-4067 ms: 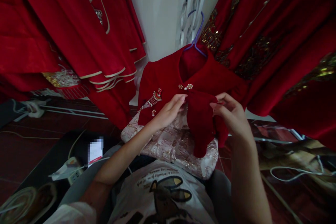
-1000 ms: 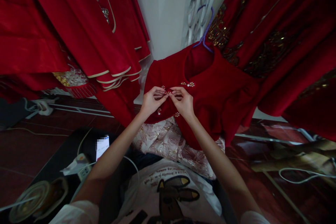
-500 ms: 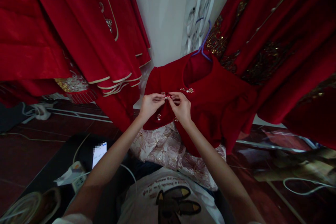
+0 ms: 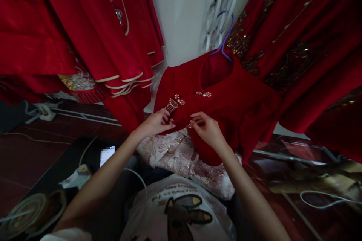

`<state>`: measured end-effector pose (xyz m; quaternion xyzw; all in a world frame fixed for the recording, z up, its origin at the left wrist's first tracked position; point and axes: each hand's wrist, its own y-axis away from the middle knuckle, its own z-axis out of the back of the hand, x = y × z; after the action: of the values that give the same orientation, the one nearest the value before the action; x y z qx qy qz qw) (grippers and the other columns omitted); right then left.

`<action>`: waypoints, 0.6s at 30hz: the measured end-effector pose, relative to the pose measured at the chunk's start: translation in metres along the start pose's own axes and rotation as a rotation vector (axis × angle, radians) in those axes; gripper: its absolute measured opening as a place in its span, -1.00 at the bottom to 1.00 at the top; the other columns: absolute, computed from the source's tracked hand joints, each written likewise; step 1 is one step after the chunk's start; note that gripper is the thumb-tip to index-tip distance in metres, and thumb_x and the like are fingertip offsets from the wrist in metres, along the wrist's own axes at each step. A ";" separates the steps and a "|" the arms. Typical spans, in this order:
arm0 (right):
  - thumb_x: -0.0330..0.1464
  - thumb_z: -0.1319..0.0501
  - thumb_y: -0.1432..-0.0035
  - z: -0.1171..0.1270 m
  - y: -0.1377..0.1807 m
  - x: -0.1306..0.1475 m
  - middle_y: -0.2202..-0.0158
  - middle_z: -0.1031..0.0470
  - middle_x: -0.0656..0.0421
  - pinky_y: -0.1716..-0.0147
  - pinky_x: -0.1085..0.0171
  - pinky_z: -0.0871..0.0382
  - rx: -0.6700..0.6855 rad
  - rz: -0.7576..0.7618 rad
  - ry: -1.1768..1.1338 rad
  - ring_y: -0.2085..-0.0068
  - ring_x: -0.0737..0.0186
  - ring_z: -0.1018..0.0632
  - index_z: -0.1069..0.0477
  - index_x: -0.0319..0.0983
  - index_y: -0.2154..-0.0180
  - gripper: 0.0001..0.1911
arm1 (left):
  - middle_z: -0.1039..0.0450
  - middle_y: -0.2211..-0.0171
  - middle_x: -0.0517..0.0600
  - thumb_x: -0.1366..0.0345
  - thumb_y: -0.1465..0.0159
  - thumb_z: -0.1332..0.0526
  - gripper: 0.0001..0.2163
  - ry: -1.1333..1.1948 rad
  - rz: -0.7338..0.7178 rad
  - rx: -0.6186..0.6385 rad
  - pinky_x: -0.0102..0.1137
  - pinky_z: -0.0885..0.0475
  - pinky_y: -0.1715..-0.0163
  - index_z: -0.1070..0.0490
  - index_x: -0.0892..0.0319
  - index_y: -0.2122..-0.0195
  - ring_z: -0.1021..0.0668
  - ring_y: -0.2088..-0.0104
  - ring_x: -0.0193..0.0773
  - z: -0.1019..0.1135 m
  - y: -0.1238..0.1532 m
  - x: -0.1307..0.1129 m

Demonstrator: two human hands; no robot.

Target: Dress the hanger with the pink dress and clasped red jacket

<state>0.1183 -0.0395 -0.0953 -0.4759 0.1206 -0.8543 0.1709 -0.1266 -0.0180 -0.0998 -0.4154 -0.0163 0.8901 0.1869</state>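
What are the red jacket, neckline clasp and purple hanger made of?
Red jacket: probably wool-like cloth, matte with soft folds. Neckline clasp: likely gold-toned metal with pearly beads, given its pale, shiny dots. Purple hanger: perhaps smooth plastic or coated wire, being thin, evenly coloured and bent.

The left hand [image 4: 158,122] is resting at the red jacket's [image 4: 240,96] lower left edge, just below a tasselled brooch [image 4: 172,104]. The right hand [image 4: 207,130] is sitting bent beside a beaded clasp [image 4: 189,125]; whether they are touching is hard to tell. A purple hanger [image 4: 223,47] is rising from the jacket, pale brocade [image 4: 166,150] is showing under its lower edge, and a phone [image 4: 107,155] is lying near the counter's [image 4: 59,171] far edge.
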 end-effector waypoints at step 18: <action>-0.37 -0.33 0.11 -0.004 0.009 -0.028 0.43 -0.47 0.24 0.44 0.32 -0.39 0.077 -0.147 -0.095 0.46 0.30 -0.48 -0.35 -0.21 0.30 -0.73 | -0.48 0.24 0.03 0.48 -0.13 -0.20 -0.78 0.066 0.013 -0.008 -0.37 -0.54 0.27 -0.41 0.21 0.18 -0.60 0.32 -0.28 -0.070 0.007 -0.015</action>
<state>0.1301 -0.0358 -0.1224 -0.5163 0.0440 -0.8451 0.1313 -0.0681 -0.0382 -0.1355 -0.4453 -0.0112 0.8770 0.1799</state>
